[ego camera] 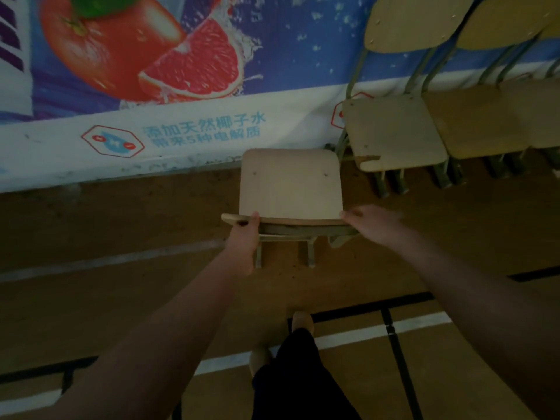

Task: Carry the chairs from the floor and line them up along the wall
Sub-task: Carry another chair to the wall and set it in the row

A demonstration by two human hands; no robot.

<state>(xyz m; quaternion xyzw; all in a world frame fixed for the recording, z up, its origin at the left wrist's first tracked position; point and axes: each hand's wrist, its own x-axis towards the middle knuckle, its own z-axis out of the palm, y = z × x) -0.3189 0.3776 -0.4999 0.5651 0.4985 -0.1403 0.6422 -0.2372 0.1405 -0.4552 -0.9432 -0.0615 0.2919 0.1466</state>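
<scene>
A light wooden chair with metal legs stands close to the wall banner, just left of the row of chairs. My left hand grips its near left corner, thumb on top of the wooden edge. At the near right corner my right hand holds the same edge and is blurred. To the right, three matching chairs line the wall: the nearest chair, a second chair and a third chair cut off by the frame.
The banner shows grapefruit and blue lettering. A brown sports floor with white and black lines runs beneath me. My feet and dark trousers are at the bottom centre. A stretch of wall left of the held chair has no chairs.
</scene>
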